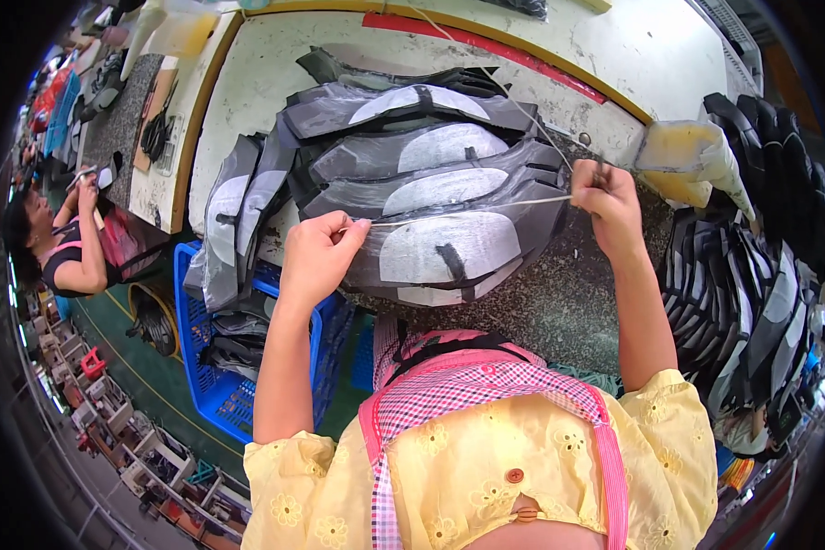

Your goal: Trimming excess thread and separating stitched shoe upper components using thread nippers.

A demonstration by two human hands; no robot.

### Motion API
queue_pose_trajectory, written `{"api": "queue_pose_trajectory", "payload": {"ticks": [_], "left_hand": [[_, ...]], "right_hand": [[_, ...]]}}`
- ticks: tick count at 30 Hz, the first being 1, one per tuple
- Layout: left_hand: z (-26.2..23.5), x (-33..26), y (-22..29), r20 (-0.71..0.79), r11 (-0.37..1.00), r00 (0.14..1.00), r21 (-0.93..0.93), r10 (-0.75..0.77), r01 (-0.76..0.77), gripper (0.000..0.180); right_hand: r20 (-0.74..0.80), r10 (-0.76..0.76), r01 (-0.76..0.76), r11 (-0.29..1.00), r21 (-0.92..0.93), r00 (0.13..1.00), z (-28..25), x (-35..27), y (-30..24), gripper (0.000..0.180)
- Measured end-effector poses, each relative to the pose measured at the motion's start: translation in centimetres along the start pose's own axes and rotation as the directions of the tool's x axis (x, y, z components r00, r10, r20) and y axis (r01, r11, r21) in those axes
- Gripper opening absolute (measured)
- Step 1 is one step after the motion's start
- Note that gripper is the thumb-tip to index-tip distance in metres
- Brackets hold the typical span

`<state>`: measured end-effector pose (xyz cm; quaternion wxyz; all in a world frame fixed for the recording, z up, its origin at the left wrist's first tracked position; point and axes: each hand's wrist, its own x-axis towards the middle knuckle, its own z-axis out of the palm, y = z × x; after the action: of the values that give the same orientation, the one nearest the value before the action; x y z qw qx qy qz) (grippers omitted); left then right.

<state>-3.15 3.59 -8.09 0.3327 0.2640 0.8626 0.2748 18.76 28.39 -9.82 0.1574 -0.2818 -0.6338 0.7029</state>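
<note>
A thin pale string [472, 209] is stretched between my two hands, across the front of a pile of curved dark grey pieces [449, 243] with pale patches, perhaps shoe uppers. My left hand [321, 252] is closed on the string at the pile's left, thumb and forefinger pinching it. At the right edge of the pile my right hand [607, 203] is also closed on the string. From there a length of it runs up and away past the far end of the table. More grey pieces [234, 206] lean at the pile's left side.
A blue plastic crate [213, 371] with dark pieces stands below the table's left edge. To the right sit a yellowish container [678, 160] and stacks of black and grey pieces [747, 293]. Another person [69, 234] works at the left.
</note>
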Motion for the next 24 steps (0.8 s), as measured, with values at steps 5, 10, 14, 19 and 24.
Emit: {"api": "queue_pose_trajectory", "payload": {"ticks": [5, 10, 14, 19, 24], "left_hand": [[-0.7, 0.1, 0.1, -0.163, 0.925, 0.986, 0.372, -0.02, 0.081, 0.036], [0.3, -1.3, 5.3, -0.302, 0.86, 0.815, 0.31, 0.494, -0.406, 0.017], [5.4, -0.7, 9.3, 0.076, 0.637, 0.648, 0.131, 0.758, -0.76, 0.032], [5.7, -0.9, 8.1, -0.088, 0.695, 0.706, 0.295, 0.703, -0.656, 0.041], [6.0, -0.8, 8.0, -0.081, 0.677, 0.686, 0.278, 0.723, -0.681, 0.045]], "right_hand": [[-0.049, -0.023, 0.003, 0.931, -0.366, 0.999, -0.1, 0.6, 5.4, 0.007], [-0.069, 0.016, -0.037, 0.949, -0.313, 0.998, 0.0, 0.3, 6.4, 0.008], [-0.093, -0.036, 0.017, 0.98, -0.198, 0.995, 0.1, -0.1, 5.4, 0.006], [-0.09, 0.026, -0.033, 0.996, -0.085, 0.996, -0.1, -1.5, 1.7, 0.013], [-0.033, -0.108, 0.109, 0.994, 0.019, 0.994, -0.4, -1.3, 0.8, 0.014]]}}
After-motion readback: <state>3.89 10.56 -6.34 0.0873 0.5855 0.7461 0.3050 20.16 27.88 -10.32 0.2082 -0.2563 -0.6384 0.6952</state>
